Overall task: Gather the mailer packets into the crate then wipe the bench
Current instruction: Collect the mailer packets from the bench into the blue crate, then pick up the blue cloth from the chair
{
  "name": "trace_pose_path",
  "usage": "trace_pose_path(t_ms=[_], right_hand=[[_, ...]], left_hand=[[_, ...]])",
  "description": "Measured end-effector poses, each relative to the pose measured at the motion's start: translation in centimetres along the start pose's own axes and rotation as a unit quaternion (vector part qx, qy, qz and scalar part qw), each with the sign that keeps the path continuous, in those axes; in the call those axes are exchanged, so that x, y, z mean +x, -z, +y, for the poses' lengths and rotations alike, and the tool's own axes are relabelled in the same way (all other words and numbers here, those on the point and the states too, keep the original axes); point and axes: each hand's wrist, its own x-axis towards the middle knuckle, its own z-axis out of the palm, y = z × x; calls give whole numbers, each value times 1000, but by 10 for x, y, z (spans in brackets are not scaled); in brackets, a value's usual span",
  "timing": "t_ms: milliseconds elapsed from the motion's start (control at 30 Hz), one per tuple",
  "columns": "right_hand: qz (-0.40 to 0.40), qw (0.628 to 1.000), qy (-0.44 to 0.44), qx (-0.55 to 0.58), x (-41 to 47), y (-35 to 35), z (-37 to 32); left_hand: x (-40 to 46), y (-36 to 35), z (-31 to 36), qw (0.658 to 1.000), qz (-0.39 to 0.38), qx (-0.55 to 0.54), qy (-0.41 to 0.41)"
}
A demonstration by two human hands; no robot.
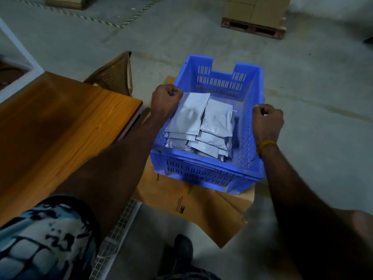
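Observation:
A blue slotted plastic crate (203,174) rests on a cardboard box right of the wooden bench (60,122). Several grey mailer packets (201,122) lie stacked inside it. My left hand (164,100) is closed around the crate's left rim. Over on the right rim, my right hand (266,122) is closed too, with a yellow thread around its wrist. Both arms reach forward over the crate. No packets show on the visible part of the bench top.
The cardboard box (181,201) under the crate sits on a concrete floor. A brown plastic chair back (115,73) stands behind the bench corner. Stacked cartons on a pallet (254,19) are far back. My shoe (181,253) is below.

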Motion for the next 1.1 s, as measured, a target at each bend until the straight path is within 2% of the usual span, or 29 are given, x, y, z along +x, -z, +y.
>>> trace_pose_path(t_ms=[167,267,333,433,533,633,733,967,1100], right_hand=[[-39,997,9,-58,7,0,8],[-82,980,-9,-178,-4,-1,-1],[-84,973,2,-213,-19,-1,-12],[-92,980,128,-124,-52,-1,-29],[-176,965,196,-8,-102,-9,-48],[-277,930,237,45,-153,-16,-69],[-366,888,269,69,-189,-29,-81],[-499,802,321,64,-270,-49,-107],[-576,732,360,57,-342,-42,-123]], left_hand=[[6,-3,2,1000,-12,13,24],[3,1,2,999,-39,18,30],[-8,10,2,998,-44,12,32],[-39,32,-2,999,-7,-18,45],[-87,65,-10,995,60,-58,58],[-146,103,-21,983,127,-77,106],[-202,141,-29,973,165,-42,156],[-306,205,-45,935,265,-6,235],[-383,244,-51,902,345,7,258]])
